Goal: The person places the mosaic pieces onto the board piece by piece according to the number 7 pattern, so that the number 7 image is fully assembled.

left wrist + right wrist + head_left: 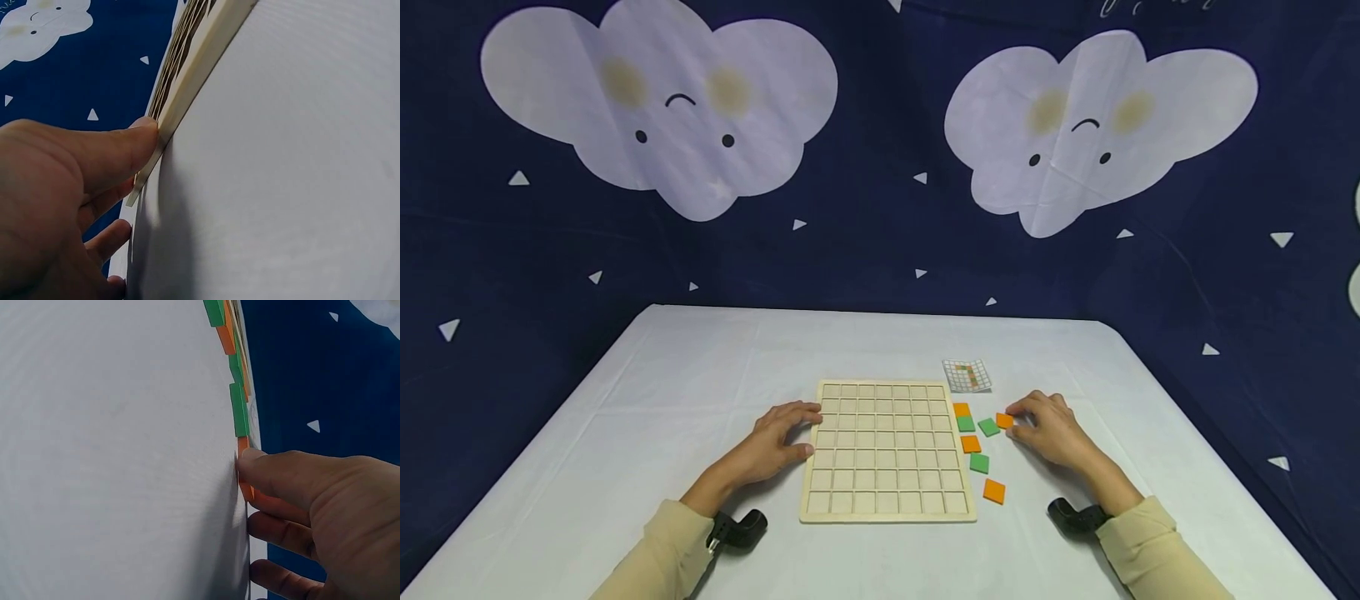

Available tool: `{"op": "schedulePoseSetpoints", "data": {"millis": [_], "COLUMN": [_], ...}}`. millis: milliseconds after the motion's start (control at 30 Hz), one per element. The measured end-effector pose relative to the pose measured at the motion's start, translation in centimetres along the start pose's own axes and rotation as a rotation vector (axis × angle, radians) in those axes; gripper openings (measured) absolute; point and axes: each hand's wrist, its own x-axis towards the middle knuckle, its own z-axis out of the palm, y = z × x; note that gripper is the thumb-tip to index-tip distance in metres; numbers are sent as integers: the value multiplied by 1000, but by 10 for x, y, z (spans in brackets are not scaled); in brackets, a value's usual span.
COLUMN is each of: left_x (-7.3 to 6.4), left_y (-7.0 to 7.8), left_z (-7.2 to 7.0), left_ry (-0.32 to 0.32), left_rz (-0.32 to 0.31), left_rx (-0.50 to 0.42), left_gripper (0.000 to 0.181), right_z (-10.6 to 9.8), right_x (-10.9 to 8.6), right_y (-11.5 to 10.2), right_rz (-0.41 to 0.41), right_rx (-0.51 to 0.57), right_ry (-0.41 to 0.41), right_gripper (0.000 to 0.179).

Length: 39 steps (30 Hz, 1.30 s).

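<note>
A pale wooden grid board [886, 459] lies flat on the table. At its left edge rests my left hand [772, 442], fingers spread, with the thumb touching the rim [187, 87] in the left wrist view. Right of the board, my right hand [1054, 429] pinches a square orange tile [1004, 421] between thumb and fingers, low at the table. The right wrist view shows the thumb over part of that tile [247, 490]. Just left of it is a green tile [988, 427]. Every square of the board that I see is bare wood.
Further tiles lie along the board's right side: an orange one [971, 444], a green one [979, 463] and, nearer me, another orange tile [994, 492]. A small pattern card [967, 376] lies behind them. White cloth [737, 358] covers the table before a dark blue backdrop [880, 250].
</note>
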Motion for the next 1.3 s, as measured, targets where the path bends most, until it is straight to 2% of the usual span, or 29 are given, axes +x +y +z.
{"op": "schedulePoseSetpoints", "data": {"millis": [567,1300], "left_x": [1,1], "left_y": [-2,-1], "left_z": [1,1], "left_ry": [6,8], "left_rz": [20,13], "left_rx": [3,-27], "left_gripper": [40,42], "right_z": [3,3], "right_x": [1,1], "right_y": [5,8], "right_rz": [-12,-32], "right_rx": [10,4], "right_ry": [18,49], "right_gripper": [20,21]}}
